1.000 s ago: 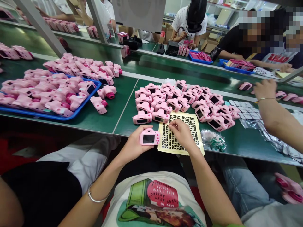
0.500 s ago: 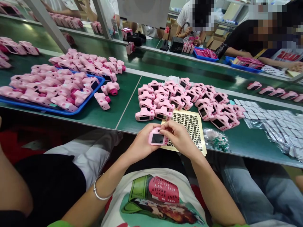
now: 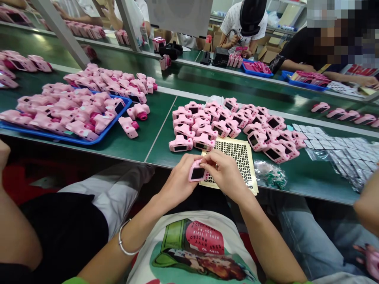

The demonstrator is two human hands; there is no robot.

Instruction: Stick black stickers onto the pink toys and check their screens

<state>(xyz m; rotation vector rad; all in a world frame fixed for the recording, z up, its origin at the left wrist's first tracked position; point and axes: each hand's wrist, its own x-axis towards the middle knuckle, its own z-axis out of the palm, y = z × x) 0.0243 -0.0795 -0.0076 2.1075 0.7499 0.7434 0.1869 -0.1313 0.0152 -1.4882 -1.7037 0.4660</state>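
Note:
My left hand [image 3: 179,177] is closed around a pink toy camera [image 3: 197,172], its dark screen facing me and its body tilted. My right hand [image 3: 225,173] is pinched at the camera's top right corner, thumb and forefinger together. A small dark spot shows by those fingertips, but I cannot tell what it is. Under and beyond my right hand lies a yellowish sheet of black square stickers [image 3: 237,157]. Several more pink toy cameras [image 3: 180,143] stand grouped just behind it, most with screens toward me.
A blue tray [image 3: 126,108] heaped with pink cameras sits left on the green table [image 3: 160,154]. To the right are a clear bag of green and white bits [image 3: 271,175] and rows of wrapped white pieces [image 3: 349,157]. Co-workers sit on both sides and across the line.
The camera in my left hand has turned and shifted slightly right, while my right fingers stay at its corner. A co-worker's arm and hand with a pink object have appeared at the right edge.

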